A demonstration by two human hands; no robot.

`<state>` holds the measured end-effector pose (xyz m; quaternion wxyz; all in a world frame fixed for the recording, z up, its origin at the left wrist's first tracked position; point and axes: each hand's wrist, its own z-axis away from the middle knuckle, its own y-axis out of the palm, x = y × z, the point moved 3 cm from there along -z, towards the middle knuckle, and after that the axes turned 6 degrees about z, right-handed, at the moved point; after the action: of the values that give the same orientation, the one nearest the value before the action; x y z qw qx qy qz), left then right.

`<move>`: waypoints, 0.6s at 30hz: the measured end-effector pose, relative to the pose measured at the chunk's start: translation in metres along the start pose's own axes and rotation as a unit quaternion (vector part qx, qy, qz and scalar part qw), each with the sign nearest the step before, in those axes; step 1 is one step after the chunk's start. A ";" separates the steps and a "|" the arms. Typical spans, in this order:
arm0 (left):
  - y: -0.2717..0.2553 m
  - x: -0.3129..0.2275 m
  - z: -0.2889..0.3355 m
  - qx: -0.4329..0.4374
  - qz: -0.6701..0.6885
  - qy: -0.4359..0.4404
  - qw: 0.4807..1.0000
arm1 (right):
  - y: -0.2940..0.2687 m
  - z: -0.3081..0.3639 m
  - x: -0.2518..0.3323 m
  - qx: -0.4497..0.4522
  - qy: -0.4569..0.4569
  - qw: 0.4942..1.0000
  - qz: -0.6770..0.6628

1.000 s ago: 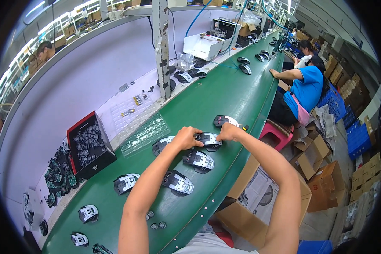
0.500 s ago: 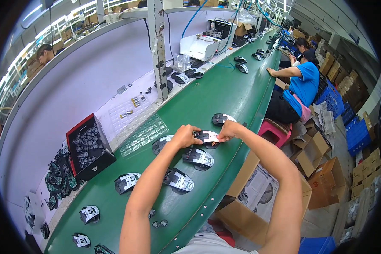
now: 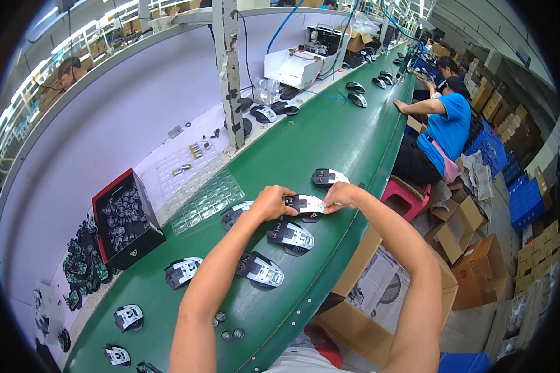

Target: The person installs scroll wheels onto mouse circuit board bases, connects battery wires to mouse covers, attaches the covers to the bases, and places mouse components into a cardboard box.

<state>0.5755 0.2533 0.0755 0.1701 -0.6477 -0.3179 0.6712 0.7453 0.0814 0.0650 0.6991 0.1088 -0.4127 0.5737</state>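
Note:
A black-and-white computer mouse (image 3: 306, 204) lies on the green bench between my two hands. My left hand (image 3: 274, 202) closes its thumb and fingers on the mouse's dark left end. At the white right end, the fingers of my right hand (image 3: 342, 196) are pinched together on its edge. Any small part within that pinch is too small to make out. Just beyond sits another mouse (image 3: 328, 178), partly behind my right hand. Nearer me are a mouse with a white shell (image 3: 291, 236) and a similar mouse (image 3: 261, 270). My left hand partly covers one more mouse (image 3: 233, 215).
Left along the green bench (image 3: 186, 329) lie more mice and small round parts (image 3: 238, 333). A black-and-red box (image 3: 130, 221) holds many such parts, beside a clear blister tray (image 3: 208, 202). A metal post (image 3: 229, 81) rises behind. An open carton (image 3: 379, 280) stands right; a co-worker (image 3: 451, 127) sits farther along.
My right hand has shifted slightly right along the mouse's white end. My left hand keeps its grip. The view has moved a little; the other mice stay in place.

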 end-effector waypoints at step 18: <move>0.000 -0.007 -0.009 0.010 0.006 -0.017 1.000 | 0.003 -0.003 0.026 -0.028 0.044 0.993 0.106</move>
<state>0.5853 0.2511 0.0812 0.1669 -0.6364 -0.3098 0.6865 0.7435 0.1024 0.0804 0.6543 0.0195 -0.4068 0.6371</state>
